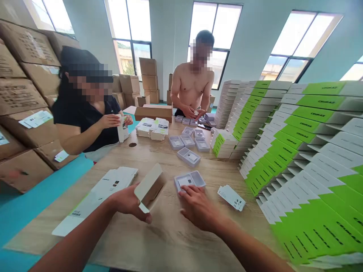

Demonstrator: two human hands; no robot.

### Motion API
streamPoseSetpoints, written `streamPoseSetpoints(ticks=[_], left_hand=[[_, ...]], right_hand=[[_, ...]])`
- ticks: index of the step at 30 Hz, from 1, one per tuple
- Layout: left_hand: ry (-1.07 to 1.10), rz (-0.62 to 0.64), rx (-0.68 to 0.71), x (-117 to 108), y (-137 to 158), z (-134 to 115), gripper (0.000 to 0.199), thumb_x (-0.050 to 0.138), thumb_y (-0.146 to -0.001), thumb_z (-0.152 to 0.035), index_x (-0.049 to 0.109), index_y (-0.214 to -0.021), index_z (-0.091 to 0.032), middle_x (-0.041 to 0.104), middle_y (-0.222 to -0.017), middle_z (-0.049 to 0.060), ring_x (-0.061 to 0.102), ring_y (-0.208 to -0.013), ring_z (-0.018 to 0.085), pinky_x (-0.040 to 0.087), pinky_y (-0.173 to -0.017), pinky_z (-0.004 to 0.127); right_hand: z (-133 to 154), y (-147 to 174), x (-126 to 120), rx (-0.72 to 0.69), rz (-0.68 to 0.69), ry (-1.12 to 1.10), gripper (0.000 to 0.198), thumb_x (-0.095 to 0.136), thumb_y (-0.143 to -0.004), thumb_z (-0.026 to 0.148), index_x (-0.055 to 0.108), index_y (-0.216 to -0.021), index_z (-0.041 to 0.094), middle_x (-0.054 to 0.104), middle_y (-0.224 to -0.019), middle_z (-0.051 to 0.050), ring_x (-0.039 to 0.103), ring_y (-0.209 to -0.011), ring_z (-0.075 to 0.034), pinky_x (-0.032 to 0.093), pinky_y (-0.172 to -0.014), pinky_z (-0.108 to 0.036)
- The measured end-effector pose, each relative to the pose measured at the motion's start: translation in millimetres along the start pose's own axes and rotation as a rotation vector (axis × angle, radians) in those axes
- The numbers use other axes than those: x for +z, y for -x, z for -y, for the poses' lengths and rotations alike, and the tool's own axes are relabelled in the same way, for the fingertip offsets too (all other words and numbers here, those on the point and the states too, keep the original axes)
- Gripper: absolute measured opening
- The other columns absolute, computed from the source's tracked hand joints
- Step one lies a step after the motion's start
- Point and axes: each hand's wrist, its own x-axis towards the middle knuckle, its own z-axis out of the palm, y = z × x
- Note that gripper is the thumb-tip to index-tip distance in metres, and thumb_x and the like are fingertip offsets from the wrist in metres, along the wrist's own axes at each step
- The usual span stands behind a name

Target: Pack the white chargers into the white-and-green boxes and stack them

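Observation:
My left hand [132, 204] is closed around a small white carton [151, 189], held tilted with its end open towards me and its brown inside showing. My right hand [198, 206] reaches over the near left edge of a clear plastic tray [198, 177], fingers bent onto it. A white printed card lies in that tray, partly covered by my fingers. Flat folded cartons [104, 192] in white and green lie left of my left hand. To the right of my right hand is a small pile of printed cards [231, 197].
Tall stacks of green and white boxes [297, 128] line the right side. More filled trays [188, 156] and a carton pile [153, 128] sit farther back. One person [87, 109] at left handles a carton; another person [193, 87] works opposite. Brown cardboard boxes [28, 90] stand at left.

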Motion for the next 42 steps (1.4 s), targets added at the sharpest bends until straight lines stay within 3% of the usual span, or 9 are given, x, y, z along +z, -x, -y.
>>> streamPoseSetpoints(ticks=[2,4,9,15,19,23,29,34,42], left_hand=[[-0.012,0.159,-0.035,-8.1,7.7,-8.5,0.090,0.092,-0.049,-0.056,0.066,-0.130,-0.025,0.077,-0.101,0.002,0.071,-0.101,0.031,0.059,-0.084,0.032],[-0.019,0.233,-0.041,-14.2,13.2,-19.7,0.089,0.092,-0.054,-0.053,0.064,-0.134,-0.025,0.075,-0.108,0.003,0.069,-0.111,0.032,0.056,-0.093,0.034],[-0.067,0.207,-0.003,-20.0,17.5,-31.6,0.099,0.095,-0.054,-0.041,0.056,-0.144,-0.027,0.063,-0.143,0.009,0.060,-0.131,0.036,0.050,-0.106,0.038],[-0.126,0.208,0.027,-7.5,14.3,-25.0,0.110,0.097,-0.050,-0.037,0.051,-0.149,-0.029,0.058,-0.150,0.010,0.058,-0.135,0.037,0.048,-0.111,0.040],[-0.097,0.126,0.133,0.6,8.0,-42.7,0.101,0.094,-0.059,-0.040,0.050,-0.148,-0.023,0.055,-0.148,0.016,0.052,-0.138,0.038,0.043,-0.115,0.045],[-0.162,0.026,0.086,1.9,2.6,-49.1,0.102,0.094,-0.059,-0.047,0.050,-0.147,-0.022,0.057,-0.145,0.015,0.054,-0.135,0.040,0.044,-0.114,0.049],[-0.304,0.123,0.070,7.2,-2.6,-43.4,0.116,0.097,-0.051,-0.041,0.043,-0.152,-0.024,0.051,-0.152,0.016,0.047,-0.141,0.043,0.039,-0.117,0.054],[-0.344,0.255,0.107,16.2,-10.1,-59.7,0.117,0.097,-0.050,-0.041,0.043,-0.152,-0.025,0.053,-0.150,0.015,0.048,-0.139,0.043,0.039,-0.117,0.050],[-0.524,0.338,-0.047,23.8,-11.6,-82.2,0.111,0.092,-0.059,-0.048,0.037,-0.151,-0.019,0.048,-0.151,0.017,0.047,-0.138,0.041,0.039,-0.115,0.050]], right_hand=[[-5.9,-1.6,2.4,-0.017,0.028,-0.030,0.082,0.076,-0.081,0.045,0.043,-0.154,0.029,0.028,-0.168,-0.012,0.024,-0.153,-0.038,0.020,-0.120,-0.059],[-16.6,-3.9,5.7,-0.008,0.102,-0.065,0.092,0.079,-0.076,0.048,0.038,-0.157,0.030,0.024,-0.169,-0.014,0.021,-0.153,-0.041,0.018,-0.119,-0.065],[-24.3,17.1,21.4,-0.081,0.054,-0.156,0.056,0.070,-0.081,0.035,0.062,-0.135,0.021,0.048,-0.151,-0.019,0.041,-0.142,-0.035,0.031,-0.117,-0.051],[-4.4,41.0,35.9,-0.023,-0.014,-0.214,0.086,0.076,-0.073,0.037,0.044,-0.151,0.021,0.037,-0.161,-0.018,0.033,-0.148,-0.038,0.025,-0.121,-0.057],[-0.1,45.0,36.8,-0.066,-0.076,-0.270,0.080,0.075,-0.078,0.038,0.047,-0.150,0.016,0.051,-0.149,-0.020,0.044,-0.140,-0.034,0.031,-0.120,-0.051],[-3.3,76.3,20.9,-0.078,-0.138,-0.311,0.077,0.076,-0.080,0.038,0.047,-0.148,0.017,0.052,-0.147,-0.020,0.045,-0.139,-0.035,0.033,-0.119,-0.053],[5.1,129.3,-33.4,-0.043,-0.359,-0.363,0.080,0.076,-0.082,0.047,0.042,-0.151,0.024,0.050,-0.149,-0.016,0.043,-0.141,-0.036,0.038,-0.116,-0.050],[19.8,125.0,-58.9,0.016,-0.411,-0.329,0.078,0.081,-0.078,0.046,0.050,-0.146,0.024,0.056,-0.143,-0.015,0.050,-0.134,-0.036,0.039,-0.115,-0.052],[29.1,114.4,-56.4,0.079,-0.485,-0.271,0.069,0.082,-0.077,0.036,0.056,-0.138,0.016,0.061,-0.134,-0.017,0.055,-0.125,-0.036,0.046,-0.108,-0.055]])
